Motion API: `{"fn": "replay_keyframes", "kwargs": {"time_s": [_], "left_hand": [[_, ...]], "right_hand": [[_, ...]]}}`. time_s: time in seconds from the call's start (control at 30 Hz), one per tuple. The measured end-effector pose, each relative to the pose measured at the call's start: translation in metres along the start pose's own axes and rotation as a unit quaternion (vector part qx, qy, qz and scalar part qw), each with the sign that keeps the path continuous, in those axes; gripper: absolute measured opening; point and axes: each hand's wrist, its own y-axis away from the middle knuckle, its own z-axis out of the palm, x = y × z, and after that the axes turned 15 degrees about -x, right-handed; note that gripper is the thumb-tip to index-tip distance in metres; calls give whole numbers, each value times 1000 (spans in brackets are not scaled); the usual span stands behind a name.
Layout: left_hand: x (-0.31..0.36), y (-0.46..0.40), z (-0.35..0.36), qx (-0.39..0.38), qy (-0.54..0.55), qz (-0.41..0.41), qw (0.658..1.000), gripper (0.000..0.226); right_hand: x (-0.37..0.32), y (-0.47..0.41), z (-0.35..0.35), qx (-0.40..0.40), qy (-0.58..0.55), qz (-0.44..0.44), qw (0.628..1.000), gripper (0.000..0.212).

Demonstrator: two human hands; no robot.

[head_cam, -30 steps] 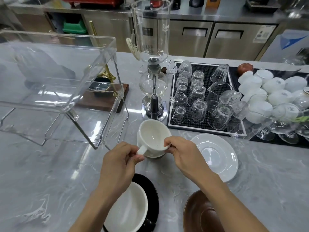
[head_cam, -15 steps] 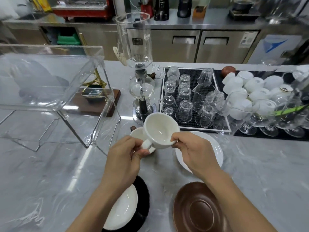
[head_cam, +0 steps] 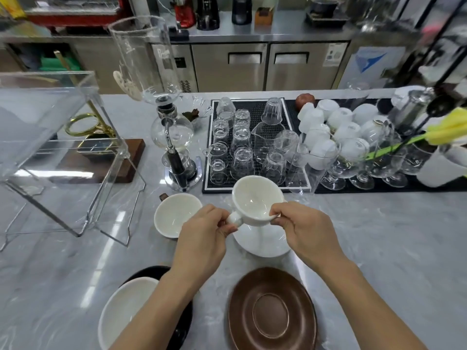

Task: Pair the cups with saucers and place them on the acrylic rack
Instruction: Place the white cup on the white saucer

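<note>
A white cup (head_cam: 255, 200) hangs just above a white saucer (head_cam: 262, 245) on the marble counter. My left hand (head_cam: 202, 233) pinches its handle and my right hand (head_cam: 300, 226) pinches its right rim. A second white cup (head_cam: 174, 214) with a brown handle stands to the left of it. A brown saucer (head_cam: 271, 311) lies near the front edge. At the front left a white cup (head_cam: 123, 309) sits on a black saucer (head_cam: 183, 324), partly hidden by my left forearm. The clear acrylic rack (head_cam: 58, 137) stands at the left with nothing on it.
A glass siphon coffee maker (head_cam: 171, 137) stands behind the cups. A black mat (head_cam: 255, 109) holds several upturned glasses. More white cups (head_cam: 338, 122) and stemmed glasses (head_cam: 353, 162) fill the right. A wooden block with a brass stand (head_cam: 101, 137) sits behind the rack.
Both hands lifted the white cup off the counter and carried it right, to above the white saucer. The second white cup behind it came into view.
</note>
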Motion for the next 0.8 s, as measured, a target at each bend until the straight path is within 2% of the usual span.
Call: {"fn": "replay_keyframes", "kwargs": {"time_s": [0.43,0.8], "left_hand": [[2,-14,32,-61,-21,-59,996,6],[-4,-9,38,-83,-36,-79,993,7]], "right_hand": [[32,1,9,-50,7,32,998,13],[33,8,11,-66,-6,29,997,10]]}}
